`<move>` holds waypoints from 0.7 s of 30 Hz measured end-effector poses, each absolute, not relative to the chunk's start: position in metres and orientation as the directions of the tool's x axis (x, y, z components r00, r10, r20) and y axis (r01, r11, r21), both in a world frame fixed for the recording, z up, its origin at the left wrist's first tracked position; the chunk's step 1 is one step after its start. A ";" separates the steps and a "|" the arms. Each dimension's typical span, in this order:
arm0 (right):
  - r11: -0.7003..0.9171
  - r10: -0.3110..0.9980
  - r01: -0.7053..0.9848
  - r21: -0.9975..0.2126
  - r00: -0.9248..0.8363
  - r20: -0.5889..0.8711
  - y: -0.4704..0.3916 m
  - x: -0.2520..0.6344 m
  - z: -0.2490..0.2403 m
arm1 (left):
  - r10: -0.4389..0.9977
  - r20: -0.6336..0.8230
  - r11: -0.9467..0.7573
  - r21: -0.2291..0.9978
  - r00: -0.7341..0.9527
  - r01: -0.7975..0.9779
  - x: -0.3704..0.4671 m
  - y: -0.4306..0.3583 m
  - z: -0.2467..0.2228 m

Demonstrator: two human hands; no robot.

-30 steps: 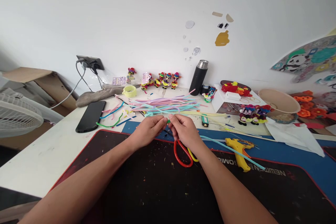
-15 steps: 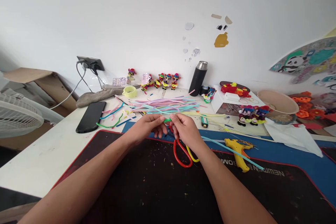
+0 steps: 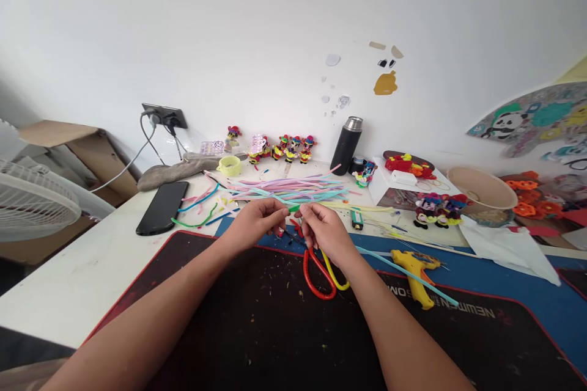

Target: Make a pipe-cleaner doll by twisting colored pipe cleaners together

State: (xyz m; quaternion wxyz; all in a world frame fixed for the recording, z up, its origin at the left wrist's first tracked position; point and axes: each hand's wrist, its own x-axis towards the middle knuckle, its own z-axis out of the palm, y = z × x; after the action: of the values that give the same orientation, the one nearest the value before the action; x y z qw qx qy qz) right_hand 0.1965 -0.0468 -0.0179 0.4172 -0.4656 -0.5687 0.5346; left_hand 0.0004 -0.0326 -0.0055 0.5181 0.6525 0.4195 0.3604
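Note:
A short green fuzzy piece (image 3: 294, 209) spans the gap between my two hands. My left hand (image 3: 261, 220) pinches its left end between thumb and fingers. Its right end is in the pinch of my right hand (image 3: 321, 226). Scissors with red and yellow handles (image 3: 318, 276) lie on the black mat just below my right hand. Behind my hands a pile of pink, purple and light blue fuzzy stems (image 3: 293, 186) is spread on the white table. A light blue stem (image 3: 408, 274) lies to the right, across a yellow glue gun (image 3: 418, 278).
A black phone (image 3: 162, 208), a yellow-green tape roll (image 3: 229, 165) and a white fan (image 3: 39, 198) are on the left. Small colourful figures (image 3: 293, 149) and a black bottle (image 3: 347, 146) stand by the wall. A beige bowl (image 3: 481, 188) is at the right.
The whole view has shifted, with the table things slightly lower in the picture. Both hands still hold the green piece, and slightly more of it shows between them.

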 end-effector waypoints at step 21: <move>-0.021 0.980 0.028 -0.999 -0.196 -0.026 -0.046 0.197 -0.020 | 0.926 0.105 -0.237 0.911 0.363 0.339 -0.001 -0.033 -0.019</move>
State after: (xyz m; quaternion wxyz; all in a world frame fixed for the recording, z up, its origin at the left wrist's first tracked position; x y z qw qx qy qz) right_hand 0.1966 -0.0457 -0.0201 0.4358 -0.4605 -0.5475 0.5461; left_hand -0.0006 -0.0328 -0.0190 0.4263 0.7070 0.4472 0.3440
